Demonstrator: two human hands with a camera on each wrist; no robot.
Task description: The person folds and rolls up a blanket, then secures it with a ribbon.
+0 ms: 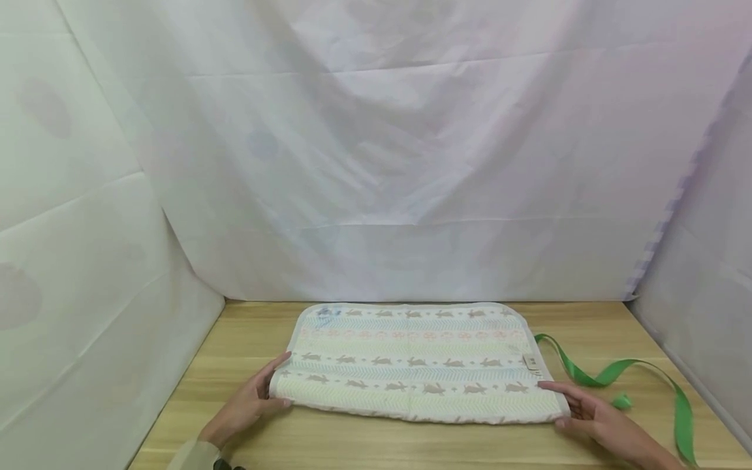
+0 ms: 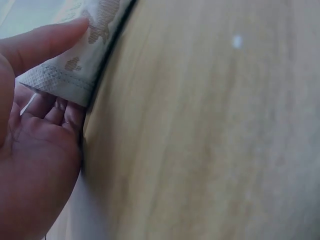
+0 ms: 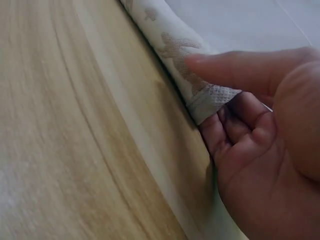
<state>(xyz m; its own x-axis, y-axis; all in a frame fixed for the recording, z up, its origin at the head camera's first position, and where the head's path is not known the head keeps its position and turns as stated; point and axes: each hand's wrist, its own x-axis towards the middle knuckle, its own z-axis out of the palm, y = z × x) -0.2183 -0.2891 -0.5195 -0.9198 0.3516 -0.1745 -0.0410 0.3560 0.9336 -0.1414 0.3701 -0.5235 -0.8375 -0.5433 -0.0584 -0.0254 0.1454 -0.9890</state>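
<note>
A folded, pale rabbit-patterned cloth point(image 1: 414, 362) lies flat on the light wooden counter point(image 1: 376, 447). The left hand point(image 1: 249, 405) pinches its near left corner, thumb on top, fingers point(image 2: 55, 112) curled beneath. The right hand point(image 1: 599, 418) pinches the near right corner likewise. A green ribbon point(image 1: 634, 378) lies just beyond the right fingers point(image 3: 230, 125).
</note>
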